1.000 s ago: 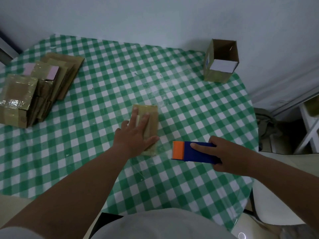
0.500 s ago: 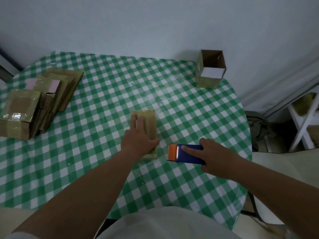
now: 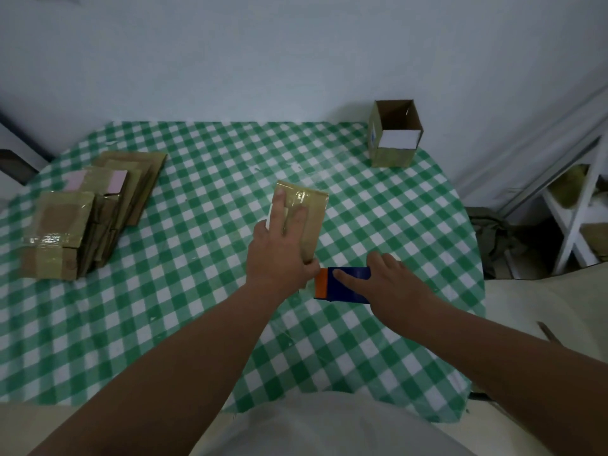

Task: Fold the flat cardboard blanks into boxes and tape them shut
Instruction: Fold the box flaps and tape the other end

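A small brown cardboard box [image 3: 311, 218] with shiny tape on it lies in the middle of the green checked table [image 3: 204, 199]. My left hand [image 3: 279, 251] rests flat on top of it, fingers pointing away from me. Just to its right, my right hand [image 3: 386, 284] grips a blue tape dispenser with an orange end [image 3: 339, 284], its orange end near the box's front corner. A stack of flat cardboard blanks [image 3: 128, 189] lies at the far left, with a taped box [image 3: 56, 235] in front of it.
An open cardboard box [image 3: 394, 136] with a white sheet inside stands at the table's back right. A white rack [image 3: 579, 218] stands beyond the table's right edge. The wall is close behind the table.
My left hand has slid further up the box. My right hand has brought the dispenser in close to the box's front corner.
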